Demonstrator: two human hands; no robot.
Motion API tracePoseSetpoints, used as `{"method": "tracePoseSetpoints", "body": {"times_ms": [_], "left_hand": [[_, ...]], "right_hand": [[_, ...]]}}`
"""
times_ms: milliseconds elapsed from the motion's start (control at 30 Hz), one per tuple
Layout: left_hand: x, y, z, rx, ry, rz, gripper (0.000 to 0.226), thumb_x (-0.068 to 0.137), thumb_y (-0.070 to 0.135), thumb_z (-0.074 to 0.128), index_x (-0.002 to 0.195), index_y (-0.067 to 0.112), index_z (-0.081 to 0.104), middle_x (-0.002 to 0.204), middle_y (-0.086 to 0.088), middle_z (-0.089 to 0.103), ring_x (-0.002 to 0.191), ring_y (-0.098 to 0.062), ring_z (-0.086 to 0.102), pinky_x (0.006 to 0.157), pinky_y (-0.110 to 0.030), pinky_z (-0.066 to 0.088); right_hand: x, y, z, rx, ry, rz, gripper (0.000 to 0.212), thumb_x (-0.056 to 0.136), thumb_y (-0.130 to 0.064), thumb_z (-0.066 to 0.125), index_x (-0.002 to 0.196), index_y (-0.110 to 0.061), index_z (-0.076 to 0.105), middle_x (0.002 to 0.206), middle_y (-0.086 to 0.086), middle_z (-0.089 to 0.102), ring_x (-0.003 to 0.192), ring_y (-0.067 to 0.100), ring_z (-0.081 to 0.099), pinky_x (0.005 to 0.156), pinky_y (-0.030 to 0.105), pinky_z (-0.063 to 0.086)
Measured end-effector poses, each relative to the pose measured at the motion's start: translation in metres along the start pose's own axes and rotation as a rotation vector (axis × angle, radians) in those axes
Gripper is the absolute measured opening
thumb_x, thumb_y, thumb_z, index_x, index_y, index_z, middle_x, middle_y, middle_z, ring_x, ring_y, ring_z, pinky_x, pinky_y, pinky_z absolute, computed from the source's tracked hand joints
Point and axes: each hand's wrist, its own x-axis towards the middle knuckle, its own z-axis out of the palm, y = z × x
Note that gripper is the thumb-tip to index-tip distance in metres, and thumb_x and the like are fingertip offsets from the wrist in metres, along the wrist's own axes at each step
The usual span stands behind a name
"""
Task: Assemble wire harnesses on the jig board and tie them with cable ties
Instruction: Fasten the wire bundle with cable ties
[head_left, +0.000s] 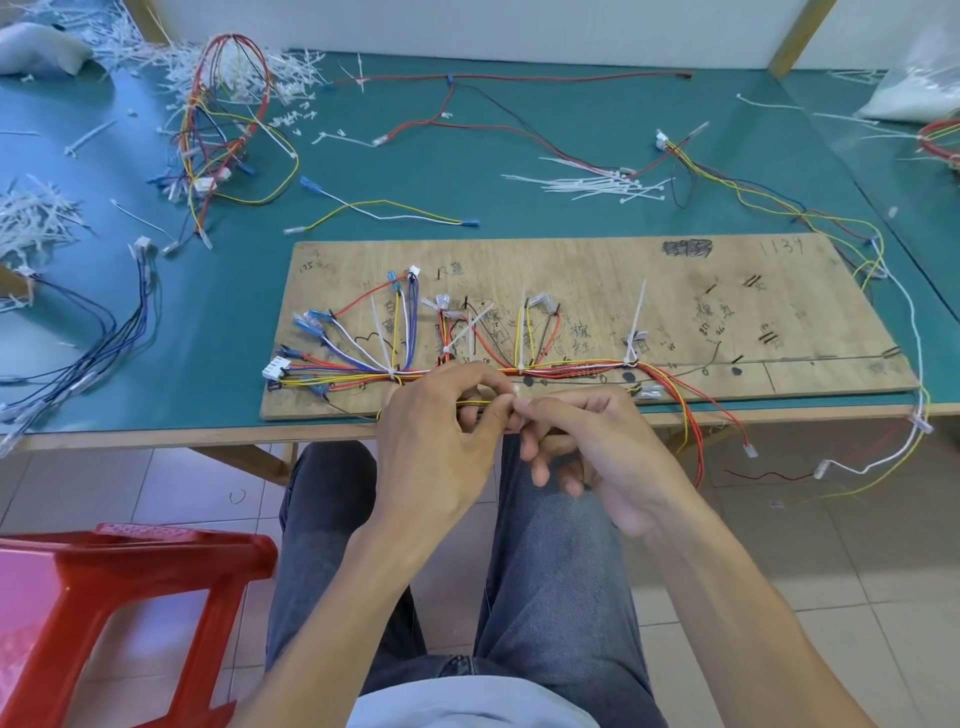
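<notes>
A wooden jig board (779, 312) lies on the green table. A multicoloured wire harness (571, 368) runs along its near edge, bound by several white cable ties with upright tails (638, 317). Branches with blue and white connectors (311, 325) fan out at the board's left. At the near edge my left hand (436, 441) grips a yellow and black wire bundle (470, 402). My right hand (587, 441) meets it there and pinches a small white piece (516, 388), probably a cable tie, against the bundle.
Loose white cable ties (597, 184) lie behind the board. A finished harness pile (223, 130) and cut tie scraps (31, 218) sit at the left. Wires (779, 208) trail off the right edge. A red plastic stool (104, 597) stands by my left knee.
</notes>
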Motion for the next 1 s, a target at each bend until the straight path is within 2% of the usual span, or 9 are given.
{"method": "tracePoseSetpoints", "body": {"times_ms": [100,267,433,500,667,800,867,933,1000], "left_hand": [[0.0,-0.002,0.0,-0.008,0.004,0.001,0.013,0.092,0.024,0.079,0.09,0.036,0.073,0.082,0.025,0.07,0.066,0.004,0.067,0.068,-0.031,0.058],[0.001,-0.005,0.0,-0.063,0.014,0.003,0.015,0.092,0.019,0.08,0.092,0.035,0.077,0.087,0.021,0.068,0.07,0.002,0.065,0.061,-0.016,0.048],[0.001,-0.007,-0.001,-0.099,-0.008,0.022,0.027,0.091,0.01,0.077,0.096,0.036,0.08,0.081,0.007,0.064,0.069,-0.015,0.058,0.061,-0.034,0.05],[0.001,-0.006,-0.002,-0.105,-0.011,0.019,0.025,0.091,0.011,0.077,0.096,0.035,0.081,0.079,0.004,0.064,0.07,-0.018,0.058,0.062,-0.035,0.05],[0.001,-0.004,-0.004,-0.136,0.013,0.034,0.021,0.091,0.016,0.08,0.092,0.037,0.08,0.076,0.002,0.062,0.067,-0.017,0.054,0.058,-0.028,0.044],[0.0,-0.002,-0.003,-0.154,0.006,0.024,0.024,0.092,0.015,0.079,0.094,0.038,0.08,0.079,0.0,0.063,0.068,-0.021,0.054,0.061,-0.041,0.048],[0.0,-0.002,-0.002,-0.159,0.014,0.015,0.023,0.092,0.013,0.079,0.094,0.036,0.081,0.081,0.0,0.064,0.068,-0.021,0.055,0.062,-0.042,0.048],[-0.001,-0.002,-0.003,-0.159,0.023,0.01,0.021,0.092,0.014,0.079,0.094,0.035,0.081,0.08,0.005,0.065,0.068,-0.018,0.056,0.059,-0.033,0.048],[0.0,0.0,-0.004,-0.134,0.022,0.003,0.018,0.092,0.017,0.08,0.093,0.034,0.081,0.079,0.009,0.063,0.067,-0.014,0.057,0.058,-0.022,0.044]], "right_hand": [[0.0,0.001,0.002,0.018,0.02,-0.01,0.029,0.096,-0.032,0.076,0.087,-0.004,0.078,0.07,0.012,0.066,0.048,0.018,0.061,0.037,0.019,0.028],[-0.004,0.005,0.012,-0.008,0.16,-0.15,0.015,0.096,-0.028,0.077,0.089,-0.015,0.082,0.075,0.012,0.076,0.043,0.019,0.064,0.033,0.018,0.032],[0.0,-0.001,0.018,-0.042,0.236,-0.243,0.019,0.092,-0.022,0.082,0.097,-0.01,0.069,0.075,0.014,0.077,0.045,0.027,0.068,0.032,0.02,0.035],[0.002,-0.003,0.02,-0.04,0.233,-0.257,0.015,0.091,-0.02,0.083,0.096,-0.009,0.075,0.073,0.015,0.077,0.047,0.025,0.069,0.032,0.02,0.035],[0.0,-0.003,0.021,-0.049,0.272,-0.327,0.01,0.088,-0.018,0.085,0.093,-0.012,0.08,0.075,0.011,0.077,0.052,0.025,0.07,0.036,0.018,0.038],[0.001,-0.004,0.022,-0.096,0.323,-0.364,0.016,0.085,-0.011,0.088,0.097,-0.014,0.078,0.082,0.006,0.078,0.053,0.025,0.073,0.04,0.013,0.041],[0.003,-0.005,0.023,-0.136,0.326,-0.389,0.015,0.085,-0.01,0.087,0.095,-0.016,0.078,0.081,0.006,0.078,0.051,0.024,0.071,0.044,0.019,0.048],[0.005,-0.006,0.023,-0.128,0.317,-0.405,0.015,0.085,-0.008,0.087,0.093,-0.015,0.078,0.079,0.007,0.077,0.051,0.026,0.07,0.052,0.033,0.059],[0.007,-0.007,0.02,-0.106,0.302,-0.408,0.015,0.083,-0.006,0.088,0.091,-0.014,0.078,0.079,0.007,0.077,0.051,0.028,0.069,0.059,0.047,0.062]]}}
